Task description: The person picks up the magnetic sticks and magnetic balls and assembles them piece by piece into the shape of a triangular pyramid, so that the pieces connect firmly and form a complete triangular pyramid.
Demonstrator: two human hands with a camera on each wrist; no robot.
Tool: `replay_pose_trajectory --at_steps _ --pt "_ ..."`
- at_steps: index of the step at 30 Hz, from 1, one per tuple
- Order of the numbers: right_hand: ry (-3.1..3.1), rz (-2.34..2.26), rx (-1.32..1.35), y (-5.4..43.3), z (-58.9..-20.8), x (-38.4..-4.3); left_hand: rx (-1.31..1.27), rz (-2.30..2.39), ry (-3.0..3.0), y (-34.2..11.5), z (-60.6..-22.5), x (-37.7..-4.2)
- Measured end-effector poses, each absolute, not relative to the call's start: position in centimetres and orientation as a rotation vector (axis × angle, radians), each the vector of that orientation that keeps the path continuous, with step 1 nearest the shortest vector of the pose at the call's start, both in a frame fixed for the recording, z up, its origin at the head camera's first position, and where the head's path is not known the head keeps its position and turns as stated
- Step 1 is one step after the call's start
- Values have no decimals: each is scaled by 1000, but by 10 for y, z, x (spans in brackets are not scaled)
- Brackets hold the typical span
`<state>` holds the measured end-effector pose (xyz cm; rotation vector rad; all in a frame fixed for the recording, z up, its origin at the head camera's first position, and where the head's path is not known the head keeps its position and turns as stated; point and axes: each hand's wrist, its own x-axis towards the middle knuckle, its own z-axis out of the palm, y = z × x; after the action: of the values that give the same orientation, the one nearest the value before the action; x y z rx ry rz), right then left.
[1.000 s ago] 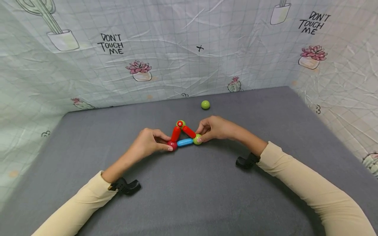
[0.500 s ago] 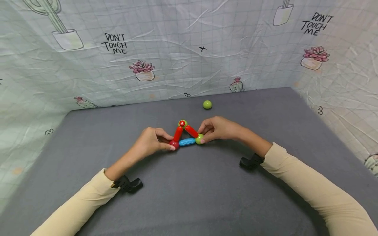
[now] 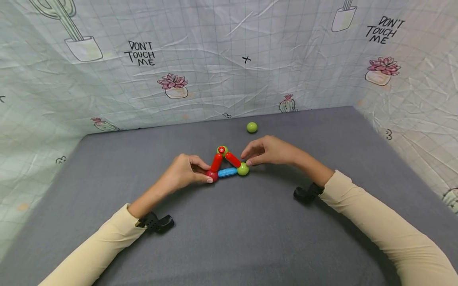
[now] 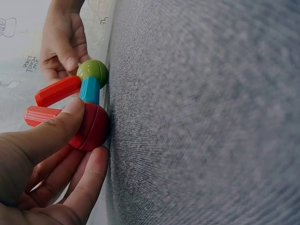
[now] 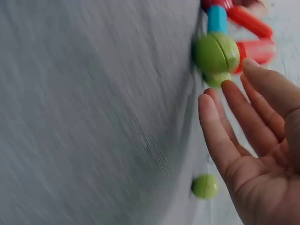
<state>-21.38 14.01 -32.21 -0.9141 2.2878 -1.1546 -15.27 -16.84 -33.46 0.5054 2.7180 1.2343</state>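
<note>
My left hand pinches a red ball between thumb and fingers. A blue rod joins it to a green ball on the right. One red rod slants from the red ball and another red rod slants from the green ball; the left wrist view shows both raised off the table. Behind them sits a second green ball, topped by a red piece with a pale centre. Beside the front green ball, my right hand holds nothing, its fingers loosely spread and slightly apart from the ball.
A loose green ball lies farther back on the grey table. Beyond the table's rear edge hangs a printed white cloth, which also runs along the sides. Each wrist carries a black camera mount.
My right hand has released the front green ball and moved slightly up and to the right. The left hand still grips the red ball. The whole view has shifted a little.
</note>
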Motion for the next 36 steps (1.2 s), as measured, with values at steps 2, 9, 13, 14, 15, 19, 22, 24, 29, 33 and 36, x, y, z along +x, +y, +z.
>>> replay_pose_trajectory --at_steps 2,9,13,14,15,19,22,24,29,33,36 --pt "2368 -1121 -958 144 -319 -220 494 1242 2710 -168 -335 -152" --pt "2591 -1066 -1036 156 -318 -249 474 1255 2680 -168 -334 -152" --pt "2682 -1078 -1009 158 -319 -263 481 1253 2680 -168 -334 -152" --pt "2695 -1093 -991 158 -319 -266 482 1253 2680 -168 -334 -152" --pt "2708 -1103 -976 159 -319 -269 484 1253 2680 -168 -334 -153" --pt "2740 -1134 -886 160 -319 -280 488 1252 2680 -168 -333 -152" --pt "2762 -1120 -832 159 -319 -286 486 1251 2678 -168 -333 -152" --pt "2774 -1104 -811 159 -320 -291 480 1250 2675 -168 -333 -152" --pt "2787 -1120 -750 160 -324 -301 462 1238 2673 -167 -333 -152" --pt "2783 -1136 -728 161 -327 -308 454 1228 2677 -168 -333 -153" --pt "2781 -1131 -734 161 -329 -311 454 1222 2682 -168 -333 -153"
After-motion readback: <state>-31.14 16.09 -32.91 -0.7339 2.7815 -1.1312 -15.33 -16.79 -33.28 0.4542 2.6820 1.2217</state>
